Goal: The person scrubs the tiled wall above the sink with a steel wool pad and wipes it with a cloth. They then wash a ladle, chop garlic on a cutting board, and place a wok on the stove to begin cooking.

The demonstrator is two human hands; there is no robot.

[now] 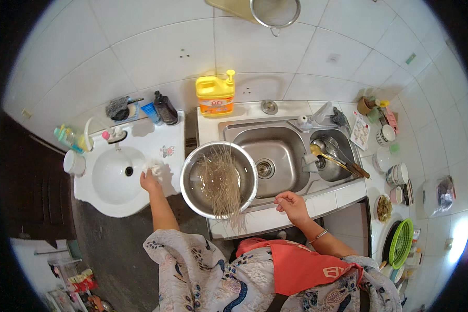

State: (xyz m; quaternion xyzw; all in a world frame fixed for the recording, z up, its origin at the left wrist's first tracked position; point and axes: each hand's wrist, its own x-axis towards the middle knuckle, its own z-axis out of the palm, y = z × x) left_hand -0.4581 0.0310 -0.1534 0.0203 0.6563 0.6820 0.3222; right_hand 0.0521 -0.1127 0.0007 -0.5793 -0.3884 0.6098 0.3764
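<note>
A large stainless steel basin (186, 193) stands at the left side of the sink counter. Thin, brownish dried noodles (221, 177) lie across it, their ends sticking out over its near rim. To the left, my left hand (150, 181) is closed on a small white crumpled thing (156, 168) at the right edge of the washbasin (169, 132); its kind is unclear. My right hand (292, 207) hovers over the counter's front edge, near the steel double sink (296, 179). Its fingers are curled in, and nothing shows in them.
Behind the basin is a yellow pump jug (215, 96). The smaller sink bowl holds ladles (333, 155) with wooden handles. Bowls (397, 174), a dish of food (384, 208) and a green basket (401, 243) line the right counter. A dark bottle (165, 109) stands behind the washbasin.
</note>
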